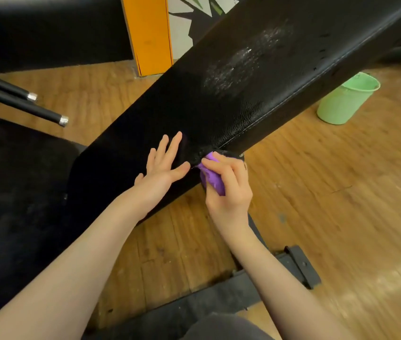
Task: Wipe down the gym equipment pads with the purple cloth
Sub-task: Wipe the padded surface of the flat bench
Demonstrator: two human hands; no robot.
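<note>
My left hand (162,168) lies flat with fingers spread on a long black padded bench pad (231,94) that slants up and away to the right. My right hand (229,185) has its grip closed around a bunched purple cloth (210,177), pressing it against the pad's lower corner, just beside my left thumb. Pale wet streaks (241,62) show higher up the pad. A light green bucket (346,99) stands on the wooden floor (341,192) to the right, partly behind the pad. An orange post (149,33) rises behind.
</note>
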